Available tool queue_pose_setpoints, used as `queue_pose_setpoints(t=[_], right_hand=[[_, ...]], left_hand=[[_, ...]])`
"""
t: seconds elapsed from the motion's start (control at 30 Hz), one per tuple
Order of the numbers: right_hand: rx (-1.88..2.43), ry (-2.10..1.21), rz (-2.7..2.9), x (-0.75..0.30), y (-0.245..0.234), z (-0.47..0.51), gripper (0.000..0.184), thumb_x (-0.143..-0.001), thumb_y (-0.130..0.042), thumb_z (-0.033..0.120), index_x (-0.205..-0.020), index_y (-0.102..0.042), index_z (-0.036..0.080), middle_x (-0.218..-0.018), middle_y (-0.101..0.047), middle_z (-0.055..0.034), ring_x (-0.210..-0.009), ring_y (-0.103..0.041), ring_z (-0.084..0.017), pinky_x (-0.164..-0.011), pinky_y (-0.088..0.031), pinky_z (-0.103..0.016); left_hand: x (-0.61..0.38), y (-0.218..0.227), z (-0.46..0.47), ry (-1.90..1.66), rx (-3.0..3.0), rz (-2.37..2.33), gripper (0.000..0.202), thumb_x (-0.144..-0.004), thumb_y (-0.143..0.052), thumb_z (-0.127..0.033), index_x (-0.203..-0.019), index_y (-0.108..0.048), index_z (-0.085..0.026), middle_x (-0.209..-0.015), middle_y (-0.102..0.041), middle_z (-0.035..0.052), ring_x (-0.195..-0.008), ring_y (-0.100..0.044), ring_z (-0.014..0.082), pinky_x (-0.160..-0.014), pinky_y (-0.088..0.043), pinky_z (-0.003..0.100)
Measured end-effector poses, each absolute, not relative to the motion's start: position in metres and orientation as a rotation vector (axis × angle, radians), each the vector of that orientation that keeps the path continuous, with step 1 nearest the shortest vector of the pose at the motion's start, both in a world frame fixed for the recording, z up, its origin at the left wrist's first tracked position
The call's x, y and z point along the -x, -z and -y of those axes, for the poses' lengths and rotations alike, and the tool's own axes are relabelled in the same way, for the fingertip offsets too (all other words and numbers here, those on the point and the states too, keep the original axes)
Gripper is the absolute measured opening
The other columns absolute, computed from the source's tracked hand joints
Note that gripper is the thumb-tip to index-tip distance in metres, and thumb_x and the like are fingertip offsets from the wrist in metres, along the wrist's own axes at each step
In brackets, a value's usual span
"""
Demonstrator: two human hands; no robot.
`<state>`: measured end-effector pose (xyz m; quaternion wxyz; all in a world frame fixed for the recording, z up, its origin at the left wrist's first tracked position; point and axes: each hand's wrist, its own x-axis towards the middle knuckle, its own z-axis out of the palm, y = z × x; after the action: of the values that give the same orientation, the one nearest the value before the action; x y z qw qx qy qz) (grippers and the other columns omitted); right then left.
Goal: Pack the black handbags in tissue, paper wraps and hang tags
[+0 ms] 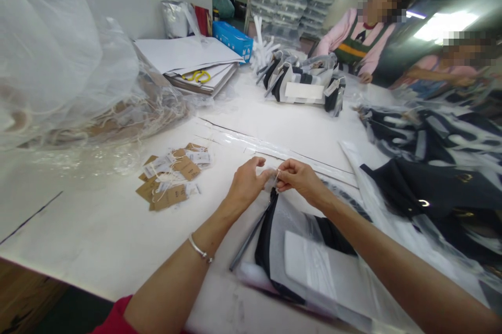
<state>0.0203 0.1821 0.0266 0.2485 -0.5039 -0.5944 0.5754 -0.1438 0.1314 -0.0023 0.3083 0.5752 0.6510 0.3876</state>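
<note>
My left hand [248, 183] is closed at a small pale, see-through tag [270, 181], its thumb against it. Close on its right, my right hand [300, 181] pinches a thin white string [277, 173] between thumb and fingertips. Just below both hands is the upper end of a black bag [264, 240], wrapped in white sheeting and clear plastic. A dark strap [249, 240] slants down along the bag's left side. To the left of my hands lies a loose pile of brown hang tags [170, 195] with white strings and small labels.
A heap of clear plastic bags [78, 67] fills the left. Behind are papers [188, 54] with yellow-handled scissors [198, 77], a blue box [233, 40] and another wrapped black bag [304, 85]. Black bags [435, 187] cover the right. Two co-workers [358, 36] are across the table [98, 240].
</note>
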Motion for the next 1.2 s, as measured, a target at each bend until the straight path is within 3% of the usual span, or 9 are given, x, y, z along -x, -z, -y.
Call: queue_pose_setpoints(t=[0.17, 0.3, 0.37, 0.6, 0.77, 0.9, 1.03, 1.1, 1.2], right_hand=[[1.443, -1.337, 1.869, -0.026, -0.031, -0.181, 0.021, -0.07, -0.071, 0.033, -0.083, -0.066, 0.018, -0.062, -0.064, 0.0015, -0.054, -0.058, -0.012, -0.045, -0.045, -0.02], [1.469, -1.281, 1.923, -0.025, -0.035, -0.182, 0.035, -0.074, -0.069, 0.037, -0.105, -0.068, 0.019, -0.092, -0.072, -0.0049, -0.064, -0.063, -0.013, -0.049, -0.044, -0.022], [1.438, -1.297, 2.047, -0.019, -0.034, -0.182, 0.043, -0.075, -0.07, 0.043, -0.112, -0.067, 0.02, -0.09, -0.072, -0.0044, -0.064, -0.063, -0.015, -0.052, -0.045, -0.024], [1.339, -0.858, 2.497, -0.018, -0.014, -0.193, 0.014, -0.076, -0.061, 0.03, -0.072, -0.071, 0.02, -0.082, -0.069, -0.0028, -0.076, -0.061, -0.018, -0.07, -0.047, -0.029], [1.421, -1.008, 2.386, -0.026, -0.007, -0.197, 0.036, -0.078, -0.061, 0.033, -0.112, -0.069, 0.023, -0.105, -0.071, -0.004, -0.064, -0.06, -0.014, -0.065, -0.051, -0.03], [1.128, -0.894, 2.619, -0.018, -0.011, -0.186, 0.018, -0.08, -0.063, 0.03, -0.093, -0.075, 0.024, -0.112, -0.069, -0.0054, -0.078, -0.063, -0.017, -0.071, -0.051, -0.03], [1.187, -0.698, 2.583, -0.014, -0.028, -0.167, 0.025, -0.083, -0.061, 0.023, -0.106, -0.072, 0.022, -0.117, -0.067, -0.0071, -0.077, -0.065, -0.016, -0.08, -0.053, -0.035], [1.156, -0.639, 2.564, -0.018, -0.043, -0.15, 0.027, -0.088, -0.059, 0.027, -0.112, -0.07, 0.022, -0.121, -0.066, -0.0082, -0.094, -0.066, -0.02, -0.093, -0.051, -0.039], [1.106, -0.555, 2.62, -0.034, -0.068, -0.117, 0.039, -0.092, -0.057, 0.039, -0.128, -0.063, 0.024, -0.136, -0.06, -0.0095, -0.126, -0.053, -0.026, -0.111, -0.039, -0.046]], left_hand=[[0.155, -0.004, -0.135, -0.913, -1.505, -1.792, 0.014, -0.083, -0.058, -0.029, -0.075, -0.066, -0.021, -0.074, -0.068, -0.0016, -0.071, -0.06, 0.0153, -0.066, -0.042, 0.026], [0.168, -0.016, -0.135, -0.91, -1.531, -1.842, 0.015, -0.086, -0.053, -0.03, -0.079, -0.064, -0.021, -0.077, -0.067, -0.0019, -0.07, -0.057, 0.0148, -0.065, -0.039, 0.026], [0.173, -0.019, -0.136, -0.884, -1.566, -1.827, 0.016, -0.087, -0.052, -0.03, -0.078, -0.062, -0.021, -0.075, -0.066, -0.0025, -0.07, -0.057, 0.0141, -0.065, -0.04, 0.025], [0.19, -0.025, -0.127, -0.741, -1.625, -2.075, 0.018, -0.09, -0.044, -0.026, -0.085, -0.061, -0.021, -0.082, -0.067, 0.0028, -0.077, -0.062, 0.0191, -0.065, -0.041, 0.028], [0.191, -0.026, -0.121, -0.61, -1.634, -2.285, 0.021, -0.092, -0.04, -0.024, -0.097, -0.06, -0.019, -0.096, -0.068, 0.0089, -0.087, -0.065, 0.0242, -0.07, -0.045, 0.032], [0.194, -0.02, -0.124, -0.493, -1.646, -2.355, 0.023, -0.09, -0.039, -0.018, -0.099, -0.06, -0.015, -0.097, -0.068, 0.0126, -0.09, -0.067, 0.0275, -0.073, -0.048, 0.035], [0.203, -0.01, -0.126, -0.373, -1.69, -2.342, 0.023, -0.086, -0.042, -0.016, -0.091, -0.064, -0.013, -0.088, -0.068, 0.0149, -0.083, -0.067, 0.03, -0.07, -0.048, 0.037], [0.206, -0.006, -0.126, -0.347, -1.743, -2.326, 0.022, -0.085, -0.043, -0.017, -0.089, -0.065, -0.013, -0.087, -0.068, 0.0157, -0.083, -0.066, 0.0305, -0.072, -0.048, 0.039], [0.205, -0.005, -0.125, -0.394, -1.853, -2.323, 0.025, -0.086, -0.045, -0.02, -0.101, -0.064, -0.013, -0.101, -0.066, 0.0189, -0.099, -0.062, 0.0341, -0.082, -0.047, 0.043]])
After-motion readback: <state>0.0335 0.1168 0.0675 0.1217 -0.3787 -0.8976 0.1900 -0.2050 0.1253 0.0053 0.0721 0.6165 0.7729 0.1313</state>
